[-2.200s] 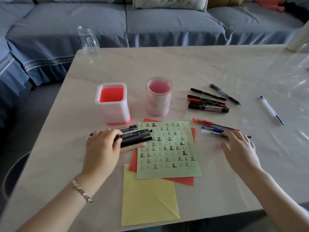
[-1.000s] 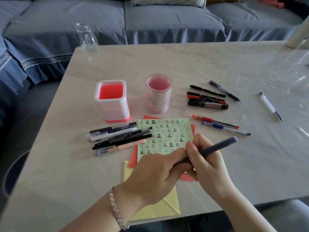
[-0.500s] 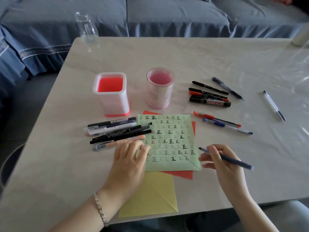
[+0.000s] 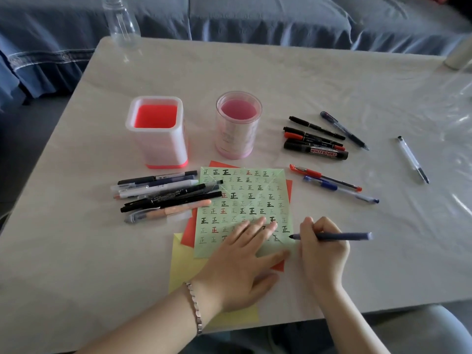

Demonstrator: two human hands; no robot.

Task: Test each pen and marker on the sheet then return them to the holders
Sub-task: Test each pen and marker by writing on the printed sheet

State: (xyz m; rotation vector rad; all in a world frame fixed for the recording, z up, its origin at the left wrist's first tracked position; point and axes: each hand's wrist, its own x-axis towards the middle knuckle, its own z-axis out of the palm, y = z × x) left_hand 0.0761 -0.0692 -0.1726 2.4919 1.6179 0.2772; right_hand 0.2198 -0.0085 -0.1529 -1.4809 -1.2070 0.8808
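At the near edge of the pale worktop (image 4: 281, 80), a light green paper sheet (image 4: 245, 198) covered in handwritten marks is pinned flat and met by a pen.

The left grip (image 4: 240, 261) is laid spread, fingers straight, on the sheet's lower half. The right grip (image 4: 319, 249) is pinched round a slim dark blue pen (image 4: 332, 236), whose tip is set at the sheet's 4 o'clock edge; contact cannot be told. Around the sheet, a pile of mixed pens (image 4: 163, 195) is lying at 9 o'clock, its tips overlapping the edge. A white square holder with a red inside (image 4: 157, 131) is stood at 11 o'clock and a clear pink round holder (image 4: 238, 123) at 12. A cluster of black and red markers (image 4: 315, 139) is placed at 1 o'clock.
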